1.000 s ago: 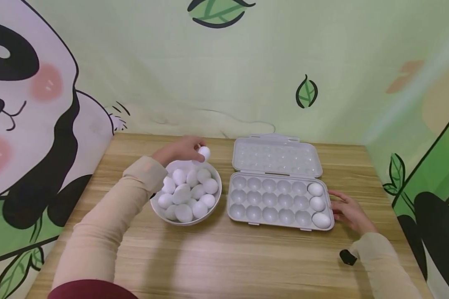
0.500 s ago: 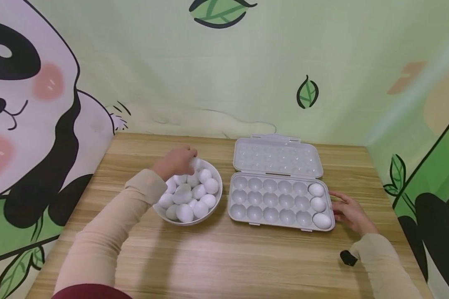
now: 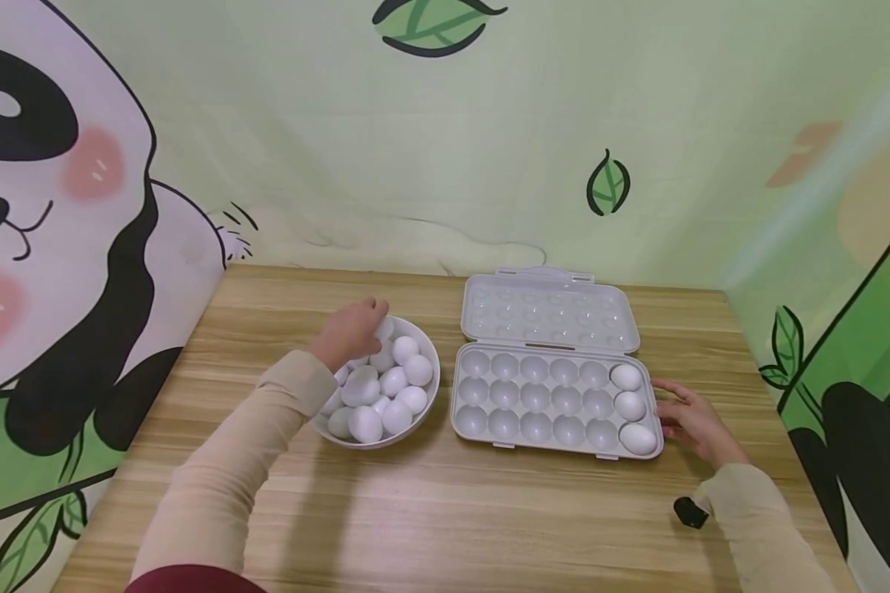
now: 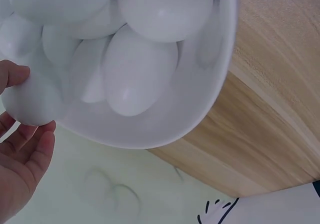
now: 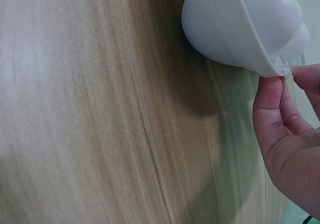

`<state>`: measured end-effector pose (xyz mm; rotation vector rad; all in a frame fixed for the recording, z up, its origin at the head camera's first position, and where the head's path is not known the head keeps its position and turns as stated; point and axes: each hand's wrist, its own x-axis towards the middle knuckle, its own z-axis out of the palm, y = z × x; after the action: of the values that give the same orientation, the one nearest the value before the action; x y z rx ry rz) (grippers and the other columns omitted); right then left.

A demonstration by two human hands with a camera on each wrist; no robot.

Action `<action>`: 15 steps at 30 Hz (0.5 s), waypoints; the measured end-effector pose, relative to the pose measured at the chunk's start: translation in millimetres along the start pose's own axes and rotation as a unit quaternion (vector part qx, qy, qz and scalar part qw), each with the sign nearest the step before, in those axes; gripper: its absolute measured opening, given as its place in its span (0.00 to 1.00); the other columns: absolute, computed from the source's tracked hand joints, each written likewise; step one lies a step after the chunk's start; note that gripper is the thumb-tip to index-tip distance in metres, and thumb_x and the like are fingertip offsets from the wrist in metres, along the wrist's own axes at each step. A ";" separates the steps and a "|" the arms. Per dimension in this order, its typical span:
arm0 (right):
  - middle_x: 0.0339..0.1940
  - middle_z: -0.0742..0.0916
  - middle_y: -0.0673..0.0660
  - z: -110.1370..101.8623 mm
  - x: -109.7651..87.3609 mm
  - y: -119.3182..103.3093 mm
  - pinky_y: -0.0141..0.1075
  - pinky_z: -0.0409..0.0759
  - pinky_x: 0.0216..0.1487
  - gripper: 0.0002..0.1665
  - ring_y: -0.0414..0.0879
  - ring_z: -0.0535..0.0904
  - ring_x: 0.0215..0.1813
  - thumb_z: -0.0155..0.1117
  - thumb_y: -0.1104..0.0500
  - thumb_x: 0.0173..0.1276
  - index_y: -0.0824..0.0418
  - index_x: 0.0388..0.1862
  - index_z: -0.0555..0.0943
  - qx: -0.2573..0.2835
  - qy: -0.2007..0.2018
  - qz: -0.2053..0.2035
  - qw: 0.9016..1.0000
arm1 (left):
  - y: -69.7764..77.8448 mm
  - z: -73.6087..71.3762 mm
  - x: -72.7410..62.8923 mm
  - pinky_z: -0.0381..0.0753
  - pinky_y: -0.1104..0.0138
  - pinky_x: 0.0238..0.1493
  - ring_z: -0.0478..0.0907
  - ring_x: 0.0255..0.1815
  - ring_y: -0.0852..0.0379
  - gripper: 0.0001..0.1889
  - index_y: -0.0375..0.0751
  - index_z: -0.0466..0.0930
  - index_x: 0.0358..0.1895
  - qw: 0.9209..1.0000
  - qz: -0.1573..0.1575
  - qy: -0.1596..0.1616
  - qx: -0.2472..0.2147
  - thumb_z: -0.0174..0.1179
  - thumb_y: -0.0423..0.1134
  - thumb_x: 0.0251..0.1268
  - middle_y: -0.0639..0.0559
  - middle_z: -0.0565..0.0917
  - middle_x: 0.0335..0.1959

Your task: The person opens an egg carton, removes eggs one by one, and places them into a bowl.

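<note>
A white bowl (image 3: 415, 422) heaped with white eggs (image 3: 367, 424) stands left of the middle in the head view. At its far rim, my left hand (image 3: 350, 331) pinches an egg (image 4: 32, 96) between thumb and fingertips; the left wrist view shows it beside other eggs in the bowl. To the right lies a pale plastic egg box (image 3: 556, 445) with its lid (image 3: 549, 309) laid back. Three eggs (image 3: 630, 405) fill its rightmost column, and the other cups hold nothing. My right hand (image 3: 700, 424) grips the box's right rim (image 5: 272, 70) between thumb and fingers.
The wooden table (image 3: 415, 527) runs up to a printed cloth backdrop (image 3: 304, 165) with a panda and leaves. A small black object (image 3: 690, 512) is at the right sleeve cuff.
My left hand, with an egg, has come down and slightly left from above the bowl's far rim to among the eggs there. The right hand and the egg box have stayed put.
</note>
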<state>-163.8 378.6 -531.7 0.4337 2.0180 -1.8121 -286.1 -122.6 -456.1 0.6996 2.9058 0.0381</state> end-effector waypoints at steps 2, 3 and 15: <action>0.27 0.81 0.39 0.0 0.1 0.2 0.28 0.74 0.29 0.25 0.34 0.76 0.30 0.52 0.64 0.62 0.45 0.56 0.67 0.000 0.000 0.001 1.000 | 0.4 2.8 0.5 0.75 0.57 0.33 0.74 0.34 0.44 0.23 0.36 0.65 0.48 1.000 -0.002 0.000 0.010 0.60 0.36 0.47 0.40 0.72 0.41; 0.27 0.81 0.39 0.1 -0.1 0.3 0.28 0.74 0.29 0.25 0.34 0.76 0.30 0.52 0.64 0.62 0.45 0.56 0.67 0.001 0.000 0.000 1.000 | 0.6 4.0 0.8 0.75 0.56 0.33 0.74 0.34 0.44 0.23 0.36 0.65 0.48 1.000 -0.004 -0.001 0.014 0.60 0.36 0.47 0.40 0.72 0.41; 0.27 0.81 0.39 -0.5 1.5 1.2 0.28 0.75 0.30 0.27 0.34 0.76 0.31 0.52 0.63 0.63 0.48 0.60 0.64 -0.008 0.006 0.004 1.000 | 4.6 11.9 -0.7 0.76 0.55 0.31 0.74 0.35 0.42 0.20 0.35 0.65 0.46 0.999 -0.020 0.029 0.032 0.58 0.33 0.47 0.39 0.71 0.40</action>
<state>-164.6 379.1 -533.4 0.4485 2.0354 -1.7915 -281.6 -118.9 -467.5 0.6619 2.9876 -0.0388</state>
